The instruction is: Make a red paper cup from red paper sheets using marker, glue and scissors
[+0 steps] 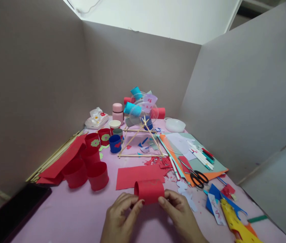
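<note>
A red paper tube (149, 191) lies on its side between my two hands, close to the front of the pink table. My left hand (122, 214) pinches its left rim with thumb and fingers. At the right rim, my right hand (177, 209) grips in the same way. Just behind the tube, a flat red paper sheet (135, 176) rests on the table. To the left stand several red paper cups, among them a plain one (98, 176) nearest my hands. A blue cup with a red heart (115, 144) stands farther back.
A stick frame (140, 156) carries a wheel of clear discs (143, 113) with coloured tubes. On the right lie scissors (198, 178), markers (204, 157), paper scraps and a yellow glue gun (231, 216). A pink bottle (117, 114) and tissue pack (96, 119) stand behind. Grey panels (143, 60) enclose the table.
</note>
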The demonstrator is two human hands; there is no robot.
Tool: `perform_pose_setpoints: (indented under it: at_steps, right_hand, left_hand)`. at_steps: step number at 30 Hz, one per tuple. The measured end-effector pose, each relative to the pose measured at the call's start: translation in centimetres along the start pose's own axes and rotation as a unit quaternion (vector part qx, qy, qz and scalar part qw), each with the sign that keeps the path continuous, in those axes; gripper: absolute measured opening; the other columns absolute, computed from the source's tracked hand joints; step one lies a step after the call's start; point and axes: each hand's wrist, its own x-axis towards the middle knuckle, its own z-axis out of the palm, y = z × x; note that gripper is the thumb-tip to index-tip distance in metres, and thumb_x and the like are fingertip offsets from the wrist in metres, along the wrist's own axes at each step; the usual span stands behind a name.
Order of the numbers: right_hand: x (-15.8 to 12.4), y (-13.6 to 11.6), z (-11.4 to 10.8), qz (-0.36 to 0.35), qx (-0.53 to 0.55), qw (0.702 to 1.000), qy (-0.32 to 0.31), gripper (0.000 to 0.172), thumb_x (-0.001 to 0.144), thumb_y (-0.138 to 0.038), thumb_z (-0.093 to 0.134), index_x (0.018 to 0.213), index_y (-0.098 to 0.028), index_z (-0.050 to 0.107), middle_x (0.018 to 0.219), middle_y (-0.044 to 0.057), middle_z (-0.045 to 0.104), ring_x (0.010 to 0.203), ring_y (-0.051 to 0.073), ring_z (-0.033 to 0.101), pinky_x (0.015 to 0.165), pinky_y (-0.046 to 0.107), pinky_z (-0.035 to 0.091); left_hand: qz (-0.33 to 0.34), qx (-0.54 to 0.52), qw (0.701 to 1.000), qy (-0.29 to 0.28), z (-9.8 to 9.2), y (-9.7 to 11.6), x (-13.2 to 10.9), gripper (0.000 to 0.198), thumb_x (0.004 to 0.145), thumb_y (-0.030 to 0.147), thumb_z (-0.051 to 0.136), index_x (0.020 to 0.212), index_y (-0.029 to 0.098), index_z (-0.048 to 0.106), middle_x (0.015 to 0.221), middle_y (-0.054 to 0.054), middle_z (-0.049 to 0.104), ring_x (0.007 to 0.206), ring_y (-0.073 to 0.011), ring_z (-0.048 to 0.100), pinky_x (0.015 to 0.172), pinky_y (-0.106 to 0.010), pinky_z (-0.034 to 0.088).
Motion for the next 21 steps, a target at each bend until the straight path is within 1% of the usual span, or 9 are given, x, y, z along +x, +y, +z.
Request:
perform_pose_setpoints:
  at_steps: [1, 3, 5, 6, 8, 12, 17, 21]
  right_hand:
    - [0.0, 0.0, 0.0, 0.004, -0.001, 1.0, 0.008, 0.036, 0.075, -0.052, 0.069, 0.069, -0.016, 0.067, 0.065, 0.001, 0.06, 0.061, 0.014, 0.048, 0.059, 0.025, 0.037]
    - [0.1, -0.2, 0.0, 0.011, 0.0, 1.0, 0.023, 0.037, 0.074, -0.052, 0.07, 0.07, -0.016, 0.067, 0.064, 0.001, 0.06, 0.06, 0.014, 0.048, 0.058, 0.025, 0.037]
    - [0.1, -0.5, 0.1, 0.009, -0.006, 0.999, 0.035, 0.037, 0.073, -0.053, 0.07, 0.07, -0.016, 0.067, 0.063, 0.001, 0.059, 0.06, 0.014, 0.048, 0.058, 0.025, 0.037]
    - [0.1, -0.6, 0.1, 0.007, -0.014, 0.999, 0.039, 0.038, 0.072, -0.054, 0.07, 0.07, -0.016, 0.067, 0.062, 0.0, 0.058, 0.059, 0.014, 0.047, 0.058, 0.025, 0.037]
    - [0.1, -0.9, 0.0, 0.001, -0.038, 0.998, 0.048, 0.04, 0.072, -0.055, 0.069, 0.068, -0.015, 0.065, 0.06, -0.001, 0.054, 0.058, 0.014, 0.044, 0.057, 0.025, 0.035]
    - [0.1, -1.0, -0.3, 0.01, -0.072, 0.996, 0.053, 0.044, 0.073, -0.058, 0.065, 0.066, -0.015, 0.061, 0.06, -0.002, 0.049, 0.059, 0.014, 0.041, 0.056, 0.025, 0.033]
    - [0.4, -0.6, -0.6, 0.041, -0.057, 0.997, 0.043, 0.044, 0.072, -0.059, 0.066, 0.066, -0.016, 0.06, 0.062, -0.001, 0.052, 0.06, 0.014, 0.042, 0.057, 0.025, 0.034]
    - [0.5, -0.6, -0.5, 0.068, -0.041, 0.996, 0.033, 0.044, 0.07, -0.059, 0.067, 0.064, -0.017, 0.057, 0.058, -0.004, 0.047, 0.055, 0.012, 0.037, 0.054, 0.023, 0.031]
  left_hand:
    - [-0.054, -0.024, 0.998, -0.015, 0.1, -0.1, 0.2, 0.023, 0.082, 0.037, 0.06, 0.069, 0.021, 0.069, 0.069, -0.001, 0.067, 0.064, -0.0171, 0.059, 0.06, -0.023, 0.047]
    - [-0.151, -0.077, 0.985, -0.04, 0.4, -0.2, 0.6, 0.027, 0.078, 0.043, 0.062, 0.066, 0.019, 0.07, 0.062, 0.0, 0.064, 0.056, -0.0153, 0.053, 0.051, -0.022, 0.043]
    - [-0.216, -0.126, 0.967, -0.053, 0.6, -0.4, 0.9, 0.031, 0.073, 0.047, 0.064, 0.065, 0.017, 0.069, 0.058, 0.002, 0.061, 0.051, -0.0134, 0.048, 0.047, -0.021, 0.038]
    - [-0.233, -0.144, 0.96, -0.056, 0.7, -0.5, 1.0, 0.033, 0.071, 0.049, 0.065, 0.064, 0.017, 0.068, 0.057, 0.002, 0.06, 0.051, -0.0128, 0.046, 0.047, -0.021, 0.037]
    - [-0.244, -0.164, 0.954, -0.057, 0.7, -0.6, 1.2, 0.034, 0.068, 0.05, 0.067, 0.062, 0.016, 0.067, 0.056, 0.002, 0.059, 0.052, -0.0124, 0.045, 0.048, -0.021, 0.036]
    - [-0.238, -0.158, 0.956, -0.06, 0.7, -0.6, 1.3, 0.033, 0.067, 0.048, 0.067, 0.06, 0.016, 0.067, 0.053, 0.003, 0.056, 0.051, -0.0118, 0.042, 0.049, -0.021, 0.034]
    - [-0.238, -0.134, 0.961, -0.049, 0.8, -0.3, 1.0, 0.03, 0.066, 0.046, 0.067, 0.06, 0.017, 0.07, 0.052, 0.004, 0.054, 0.05, -0.0113, 0.039, 0.046, -0.021, 0.03]
    - [-0.243, -0.13, 0.96, -0.049, 0.8, -0.3, 1.0, 0.03, 0.065, 0.046, 0.067, 0.06, 0.017, 0.071, 0.051, 0.004, 0.053, 0.049, -0.0108, 0.037, 0.046, -0.021, 0.03]
